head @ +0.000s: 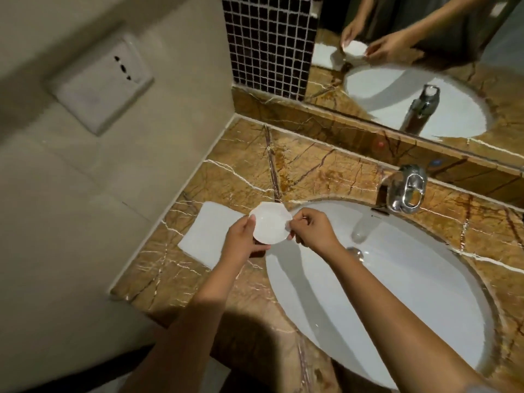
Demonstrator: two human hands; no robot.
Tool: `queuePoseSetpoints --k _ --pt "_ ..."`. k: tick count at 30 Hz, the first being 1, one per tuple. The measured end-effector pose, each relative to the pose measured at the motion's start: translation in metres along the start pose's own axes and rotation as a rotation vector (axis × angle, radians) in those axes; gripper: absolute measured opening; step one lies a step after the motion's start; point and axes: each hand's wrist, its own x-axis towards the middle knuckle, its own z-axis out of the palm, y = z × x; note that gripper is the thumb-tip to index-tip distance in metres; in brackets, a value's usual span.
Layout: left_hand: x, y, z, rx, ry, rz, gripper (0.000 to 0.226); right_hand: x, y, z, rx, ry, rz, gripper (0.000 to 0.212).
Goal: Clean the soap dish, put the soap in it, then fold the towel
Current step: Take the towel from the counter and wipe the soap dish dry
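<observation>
The white, scallop-edged dish (270,226) looks empty, gripped at its rims by the left hand (242,241) and right hand (310,231). Towel (208,234) lies flat left of them.

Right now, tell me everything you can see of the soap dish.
The soap dish is small, round and white with a slightly scalloped rim, smooth like ceramic or plastic. It looks empty; no soap shows in it. It is held above the counter's marble top, between the towel and the sink, tilted toward the camera. The left hand grips its left edge, the right hand pinches its right rim. Its underside is hidden.
</observation>
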Motion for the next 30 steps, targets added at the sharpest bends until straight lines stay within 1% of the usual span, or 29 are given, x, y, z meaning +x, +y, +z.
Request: queuePoseSetpoints --k 2,3,5,7,9,11,13,16,18,20,22,23,25,27,28,30 --pt "0.002 0.000 -0.030 -0.076 0.117 0.011 0.018 0.009 -0.011 0.033 -0.050 -0.044 -0.065 0.018" --pt "0.003 0.000 -0.043 -0.112 0.168 0.001 0.017 0.014 -0.015 0.048 -0.101 -0.037 -0.099 0.019" --pt "0.006 -0.001 -0.070 -0.150 0.248 0.006 0.015 0.024 -0.021 0.073 -0.262 0.005 -0.171 0.020" --pt "0.006 -0.003 -0.094 -0.144 0.300 0.027 0.014 0.033 -0.025 0.095 -0.478 0.008 -0.224 0.022" --pt "0.002 -0.004 -0.114 -0.135 0.325 0.035 0.014 0.038 -0.028 0.114 -0.644 -0.048 -0.206 0.033" --pt "-0.001 -0.006 -0.129 -0.145 0.337 0.043 0.023 0.040 -0.031 0.129 -0.731 -0.092 -0.156 0.042" --pt "-0.003 -0.010 -0.141 -0.157 0.354 0.053 0.030 0.042 -0.033 0.137 -0.790 -0.092 -0.153 0.041" --pt "-0.004 -0.010 -0.153 -0.210 0.398 0.071 0.025 0.042 -0.039 0.141 -0.819 -0.060 -0.208 0.029" --pt "-0.001 -0.006 -0.158 -0.242 0.425 0.077 0.022 0.034 -0.045 0.142 -0.803 -0.054 -0.279 0.024" --pt "0.001 -0.003 -0.162 -0.265 0.444 0.095 0.020 0.018 -0.047 0.143 -0.846 -0.053 -0.406 0.023" --pt "0.003 0.002 -0.164 -0.289 0.466 0.118 0.019 -0.003 -0.042 0.147 -0.892 -0.093 -0.542 0.024" --pt "0.004 0.004 -0.164 -0.296 0.476 0.123 0.018 -0.014 -0.038 0.150 -0.925 -0.136 -0.581 0.023" --pt "0.006 0.008 -0.162 -0.308 0.486 0.113 0.018 -0.028 -0.029 0.159 -1.038 -0.242 -0.618 0.023" --pt "0.007 0.008 -0.160 -0.317 0.481 0.104 0.018 -0.034 -0.023 0.165 -1.082 -0.293 -0.621 0.028" --pt "0.006 0.006 -0.159 -0.298 0.478 0.099 0.019 -0.033 -0.023 0.165 -1.052 -0.274 -0.631 0.029" --pt "0.005 0.003 -0.159 -0.249 0.469 0.088 0.020 -0.029 -0.022 0.166 -0.967 -0.173 -0.663 0.027"
